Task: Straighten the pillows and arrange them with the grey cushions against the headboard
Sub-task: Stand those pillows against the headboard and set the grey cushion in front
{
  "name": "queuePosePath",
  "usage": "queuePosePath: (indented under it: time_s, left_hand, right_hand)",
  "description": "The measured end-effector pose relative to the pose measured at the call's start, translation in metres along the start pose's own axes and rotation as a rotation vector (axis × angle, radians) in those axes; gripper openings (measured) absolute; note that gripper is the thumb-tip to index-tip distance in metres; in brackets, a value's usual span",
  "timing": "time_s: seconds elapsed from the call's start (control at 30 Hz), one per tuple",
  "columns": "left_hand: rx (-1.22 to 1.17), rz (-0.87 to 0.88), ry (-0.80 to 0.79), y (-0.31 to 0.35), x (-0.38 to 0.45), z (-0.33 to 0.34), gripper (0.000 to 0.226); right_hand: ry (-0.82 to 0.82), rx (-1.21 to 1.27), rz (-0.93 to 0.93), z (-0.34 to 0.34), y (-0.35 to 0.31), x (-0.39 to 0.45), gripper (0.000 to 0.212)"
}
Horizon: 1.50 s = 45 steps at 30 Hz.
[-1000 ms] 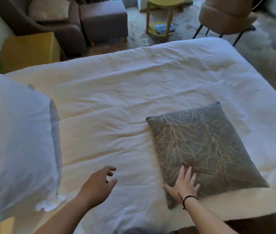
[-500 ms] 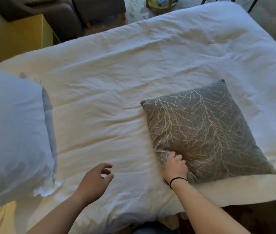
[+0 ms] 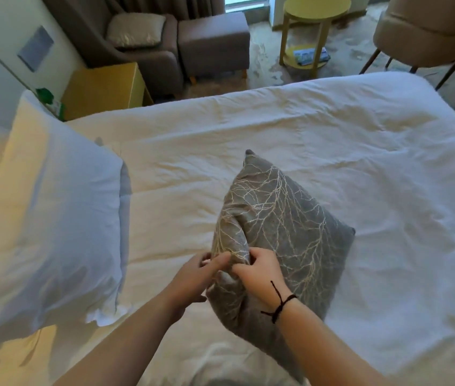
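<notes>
Your left hand and right hand: fingers curled, both pinching near edge of grey cushion. Cushion tilted up off bed, white pillow at left.

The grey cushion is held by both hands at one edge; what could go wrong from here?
1. Both hands, left and right, pinch only a bunched fold at one edge of the grey cushion, so it may slip out or swing when lifted.
2. The fold could stay creased, leaving the cushion misshapen.
3. The white pillow lies close on the left; carrying the cushion that way might knock it askew. The headboard is not in view, so the path is uncertain.
</notes>
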<state>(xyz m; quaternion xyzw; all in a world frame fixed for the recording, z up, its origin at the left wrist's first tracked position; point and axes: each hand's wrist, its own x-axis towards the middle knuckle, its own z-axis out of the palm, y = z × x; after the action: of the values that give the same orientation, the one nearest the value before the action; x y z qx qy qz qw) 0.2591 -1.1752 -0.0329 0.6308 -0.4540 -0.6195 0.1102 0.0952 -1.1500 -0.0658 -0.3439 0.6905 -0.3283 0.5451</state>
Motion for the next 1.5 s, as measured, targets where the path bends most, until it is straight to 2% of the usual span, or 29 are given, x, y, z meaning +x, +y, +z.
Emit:
queuePosePath:
  time_s: [0.1,0.27,0.37,0.5,0.6,0.67,0.73,0.83,0.9,0.93,1.03,1.1,1.17,1.23,1.33,1.4,1.5]
  left_hand:
    - [0.027,0.14,0.037,0.018,-0.018,-0.041,0.079]
    - [-0.019,0.315,0.04,0.031,-0.059,-0.114,0.078]
    - [-0.119,0.418,0.118,0.04,-0.072,-0.143,0.08]
    - [-0.267,0.508,0.262,0.03,-0.089,-0.177,0.092]
    - [-0.324,0.574,0.348,0.016,-0.098,-0.211,0.086]
    - [-0.32,0.567,0.414,0.01,-0.092,-0.242,0.074]
    - [-0.318,0.465,0.51,0.001,-0.082,-0.275,0.065]
    - [-0.179,0.226,0.63,-0.029,-0.064,-0.314,0.059]
    - [-0.086,0.201,0.657,-0.057,-0.051,-0.335,0.063]
    - [-0.076,0.204,0.655,-0.071,-0.046,-0.345,0.058]
    - [0.071,0.194,0.6,-0.108,-0.036,-0.375,0.019]
    - [0.177,0.244,0.557,-0.133,-0.034,-0.395,0.013]
    - [0.213,0.29,0.586,-0.151,-0.036,-0.418,0.022]
    - [0.281,0.326,0.615,-0.164,-0.036,-0.438,0.035]
    - [0.585,0.293,0.598,-0.178,-0.039,-0.45,0.068]
    - [0.567,0.192,0.583,-0.186,-0.043,-0.452,0.081]
    - [0.462,0.125,0.559,-0.195,-0.048,-0.451,0.08]
  right_hand:
    - [-0.12,0.318,-0.035,0.043,-0.035,-0.019,0.002]
    - [-0.188,0.442,-0.187,0.083,-0.104,-0.018,0.019]
    - [-0.267,0.418,-0.348,0.111,-0.149,-0.014,0.026]
    - [-0.391,0.25,-0.521,0.151,-0.187,-0.006,0.026]
    - [-0.411,0.117,-0.566,0.197,-0.203,-0.005,0.026]
    - [-0.333,-0.026,-0.556,0.23,-0.208,-0.001,0.038]
    - [-0.284,-0.193,-0.521,0.264,-0.21,0.003,0.057]
    - [-0.372,-0.416,-0.393,0.313,-0.201,0.015,0.074]
    - [-0.407,-0.499,-0.312,0.341,-0.188,0.021,0.075]
    - [-0.394,-0.509,-0.282,0.353,-0.182,0.022,0.075]
    - [-0.249,-0.46,-0.196,0.388,-0.171,0.021,0.077]
    - [-0.078,-0.432,-0.17,0.41,-0.171,0.019,0.075]
    - [0.086,-0.401,-0.163,0.431,-0.174,0.019,0.072]
    - [0.168,-0.354,-0.124,0.451,-0.177,0.017,0.074]
    - [0.207,-0.35,-0.043,0.473,-0.176,0.005,0.081]
    - [0.205,-0.356,-0.042,0.48,-0.177,-0.004,0.086]
    - [0.162,-0.426,-0.058,0.481,-0.184,-0.015,0.097]
